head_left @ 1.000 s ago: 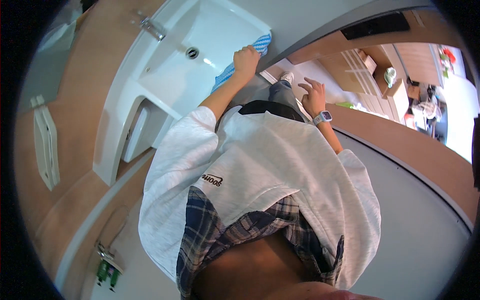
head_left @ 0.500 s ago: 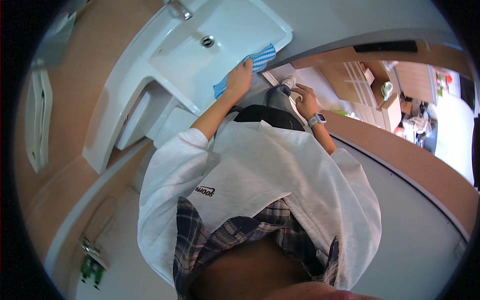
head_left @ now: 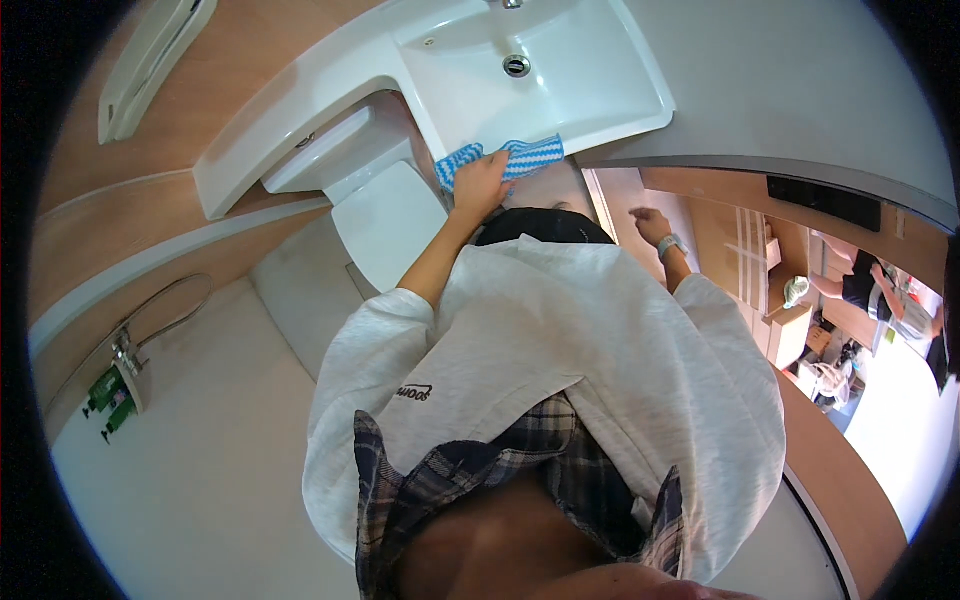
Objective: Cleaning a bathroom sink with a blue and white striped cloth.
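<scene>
A blue-and-white striped cloth [head_left: 538, 155] lies along the front rim of the white sink [head_left: 630, 118]. My left hand [head_left: 481, 181] is closed on its middle, and the cloth's two ends spread out to either side of the fist. Beside the doorway my right hand [head_left: 653, 226] hangs in the air, with a watch on its wrist. Its fingers are loosely bent, one reaching out to the left, and nothing shows in them. The basin has a round drain [head_left: 516, 66] and a metal faucet [head_left: 512, 3], partly cut off by the upper edge.
A white toilet [head_left: 388, 222] with its lid down stands left of the sink. Green bottles [head_left: 112, 397] sit by a shower fitting on the far left. A door frame [head_left: 600, 205] stands at the right; beyond it are wooden cabinets [head_left: 735, 255], clutter and another person [head_left: 885, 290].
The view has shifted left, bringing the toilet and shower into fuller sight. My left hand stays on the cloth at the sink's front rim. My right hand's fingers are more bent.
</scene>
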{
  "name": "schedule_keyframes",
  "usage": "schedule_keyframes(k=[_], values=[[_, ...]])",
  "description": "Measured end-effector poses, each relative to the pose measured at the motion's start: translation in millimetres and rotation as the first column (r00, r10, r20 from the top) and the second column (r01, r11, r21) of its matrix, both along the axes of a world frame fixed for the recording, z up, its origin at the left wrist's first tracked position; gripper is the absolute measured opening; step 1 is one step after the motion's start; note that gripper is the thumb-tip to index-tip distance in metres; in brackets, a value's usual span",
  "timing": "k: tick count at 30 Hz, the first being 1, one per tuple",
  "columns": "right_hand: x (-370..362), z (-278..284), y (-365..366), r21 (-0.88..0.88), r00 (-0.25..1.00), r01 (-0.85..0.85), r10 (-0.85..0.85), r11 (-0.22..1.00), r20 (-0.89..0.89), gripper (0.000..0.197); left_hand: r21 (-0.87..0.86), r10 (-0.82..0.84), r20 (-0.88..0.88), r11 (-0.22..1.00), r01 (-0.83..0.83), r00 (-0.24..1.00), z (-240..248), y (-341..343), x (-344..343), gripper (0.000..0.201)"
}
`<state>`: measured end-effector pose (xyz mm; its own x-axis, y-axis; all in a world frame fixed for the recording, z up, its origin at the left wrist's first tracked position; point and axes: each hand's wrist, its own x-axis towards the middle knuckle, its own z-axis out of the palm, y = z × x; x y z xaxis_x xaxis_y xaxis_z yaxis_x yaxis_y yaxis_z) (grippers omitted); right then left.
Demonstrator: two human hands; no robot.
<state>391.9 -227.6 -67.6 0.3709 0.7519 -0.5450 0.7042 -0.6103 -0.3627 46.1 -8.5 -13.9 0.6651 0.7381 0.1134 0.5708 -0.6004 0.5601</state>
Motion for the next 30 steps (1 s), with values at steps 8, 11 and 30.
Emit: schedule_keyframes(k=[8,11,30], values=[[4,-33,-115,-0.052,0.908,0.336,-0.339,0.940,-0.245,0.031,-0.043,0.038,-0.491,0.997,-0.068,0.870,8,13,47,0.056],[-4,-108,-200,-0.084,0.751,0.595,-0.590,0.799,-0.296,0.030,-0.069,-0.022,-0.577,0.997,-0.022,0.816,26,23,107,0.063],[30,-55,-161,0.224,0.915,0.393,-0.356,0.892,-0.187,0.024,0.026,0.159,-0.056,0.987,-0.158,0.986,23,-24,122,0.075]])
